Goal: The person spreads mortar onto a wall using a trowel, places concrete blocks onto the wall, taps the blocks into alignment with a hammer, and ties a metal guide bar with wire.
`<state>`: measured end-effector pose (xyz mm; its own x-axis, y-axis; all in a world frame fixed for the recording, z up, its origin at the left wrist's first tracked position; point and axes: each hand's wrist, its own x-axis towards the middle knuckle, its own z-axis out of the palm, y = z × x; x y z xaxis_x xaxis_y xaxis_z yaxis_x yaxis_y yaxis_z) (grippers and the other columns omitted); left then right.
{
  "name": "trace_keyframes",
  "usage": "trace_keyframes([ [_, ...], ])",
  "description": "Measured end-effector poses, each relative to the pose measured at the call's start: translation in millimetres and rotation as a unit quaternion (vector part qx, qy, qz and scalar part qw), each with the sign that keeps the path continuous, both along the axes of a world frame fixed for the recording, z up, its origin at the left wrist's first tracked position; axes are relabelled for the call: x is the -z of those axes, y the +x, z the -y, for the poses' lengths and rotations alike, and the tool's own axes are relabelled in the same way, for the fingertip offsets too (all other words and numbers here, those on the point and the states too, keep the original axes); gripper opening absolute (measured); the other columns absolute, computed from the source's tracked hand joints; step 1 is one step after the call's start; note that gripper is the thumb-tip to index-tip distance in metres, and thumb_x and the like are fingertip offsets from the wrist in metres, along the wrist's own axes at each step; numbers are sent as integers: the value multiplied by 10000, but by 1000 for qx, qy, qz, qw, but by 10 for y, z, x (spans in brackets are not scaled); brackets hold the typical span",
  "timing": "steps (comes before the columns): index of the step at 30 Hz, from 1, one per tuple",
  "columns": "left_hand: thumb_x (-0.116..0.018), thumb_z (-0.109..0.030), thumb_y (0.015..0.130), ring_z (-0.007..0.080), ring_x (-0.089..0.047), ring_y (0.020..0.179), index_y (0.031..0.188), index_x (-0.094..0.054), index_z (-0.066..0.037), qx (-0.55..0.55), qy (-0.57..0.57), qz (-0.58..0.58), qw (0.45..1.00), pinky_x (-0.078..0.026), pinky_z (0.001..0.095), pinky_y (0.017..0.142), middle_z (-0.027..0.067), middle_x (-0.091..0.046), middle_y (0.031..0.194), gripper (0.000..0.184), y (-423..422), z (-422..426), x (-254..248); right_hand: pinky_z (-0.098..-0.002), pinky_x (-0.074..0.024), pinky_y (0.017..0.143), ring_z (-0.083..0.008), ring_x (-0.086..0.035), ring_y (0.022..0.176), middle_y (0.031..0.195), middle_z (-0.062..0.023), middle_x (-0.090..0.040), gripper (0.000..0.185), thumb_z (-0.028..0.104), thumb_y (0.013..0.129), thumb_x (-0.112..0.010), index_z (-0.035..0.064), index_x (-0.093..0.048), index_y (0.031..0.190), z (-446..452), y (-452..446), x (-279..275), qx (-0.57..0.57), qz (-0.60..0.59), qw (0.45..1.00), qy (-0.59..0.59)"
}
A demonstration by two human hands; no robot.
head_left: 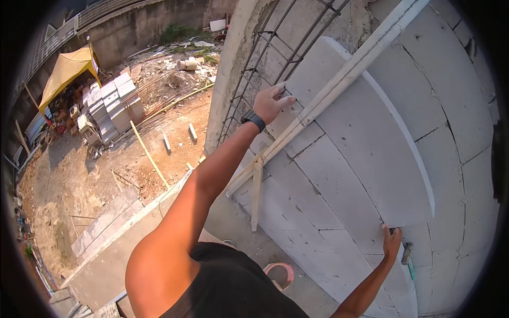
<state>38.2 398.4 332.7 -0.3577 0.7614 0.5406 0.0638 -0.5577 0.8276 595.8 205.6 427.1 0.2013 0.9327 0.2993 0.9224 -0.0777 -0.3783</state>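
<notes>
A large light grey concrete block (pixel 366 138) lies on top of a block wall (pixel 339 206), its long right edge white in the sun. My left hand (pixel 269 104), with a dark watch on the wrist, grips the block at its far left corner beside the rebar cage, thumb and fingers bent and apart. At the near end my right hand (pixel 391 244) has its fingers closed at the block's lower edge; a small dark patch between thumb and fingers is unclear. A hammer-like tool with a green handle (pixel 411 270) is just right of that hand.
A long straight timber (pixel 344 82) crosses over the block. The steel rebar cage (pixel 270 40) rises beside a concrete column (pixel 228 79). Below are a pink-rimmed bucket (pixel 290 272), stacked blocks (pixel 114 106) and a yellow canopy (pixel 66 74). The ground far left lies lower.
</notes>
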Motion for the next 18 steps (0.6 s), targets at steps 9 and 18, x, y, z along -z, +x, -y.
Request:
trace_keyframes([
  [9,-726,-286,874,344,-613,1172,1464,-426,-25,-32,22,-134,990,-482,372,988,234,-587,1319,711,102,376,298,-372,-444,868,-224,-570,937,1031,-124,-648,344,237,880,-734,-38,-639,1062,-36,256,37,49,-67,996,-41],
  [18,-658,-366,895,387,-502,1283,1503,-341,-25,53,-193,-124,972,-413,429,1073,238,-491,1428,766,-82,1556,2174,-409,-400,1000,-296,-545,1163,1278,-136,-605,491,292,867,-710,-57,-614,1199,58,39,-148,255,76,960,-91],
])
